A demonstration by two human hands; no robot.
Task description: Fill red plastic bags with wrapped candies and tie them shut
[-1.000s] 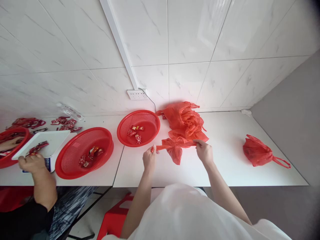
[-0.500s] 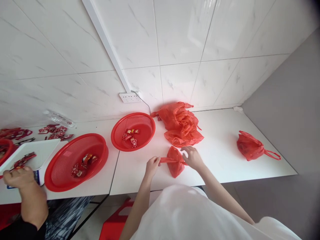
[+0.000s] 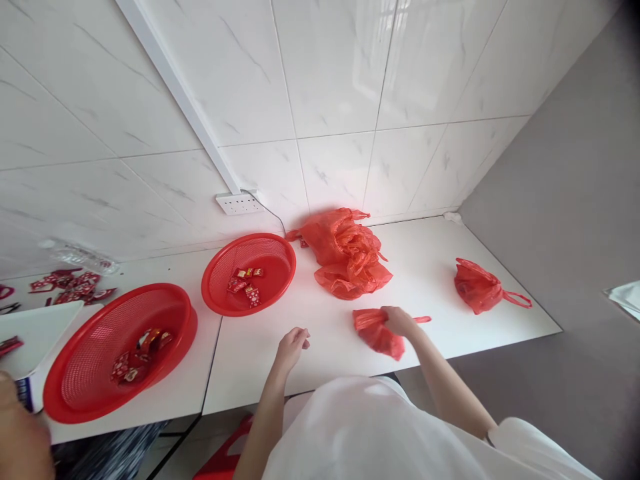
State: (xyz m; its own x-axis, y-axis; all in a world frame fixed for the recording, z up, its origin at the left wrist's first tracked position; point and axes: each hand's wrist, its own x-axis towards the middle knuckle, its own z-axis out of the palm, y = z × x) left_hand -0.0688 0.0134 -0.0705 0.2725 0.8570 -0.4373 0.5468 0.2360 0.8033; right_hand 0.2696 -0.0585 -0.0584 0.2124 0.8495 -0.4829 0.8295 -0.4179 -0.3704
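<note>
My right hand (image 3: 399, 321) is closed on the gathered top of a small red plastic bag (image 3: 379, 335) over the white table; a strip of the bag sticks out to the right of the hand. To the left, my left hand (image 3: 293, 347) is off the bag, its fingers curled together with nothing visible in them. Behind the held bag lies a heap of crumpled red bags (image 3: 347, 250). Another tied red bag (image 3: 477, 287) rests at the right, its loop handle pointing right.
Two red baskets (image 3: 249, 241) (image 3: 75, 360) hold small wrapped packets. A white tray (image 3: 37, 333), a clear bottle (image 3: 83, 257) and red packets (image 3: 75, 287) are at the left, near a co-worker's blurred hand (image 3: 23, 433). A socket strip (image 3: 240, 203) is on the wall.
My left hand has let go of the bag strip. My right hand has taken hold of the bag's top and moved it rightward. The view has shifted to the right.
</note>
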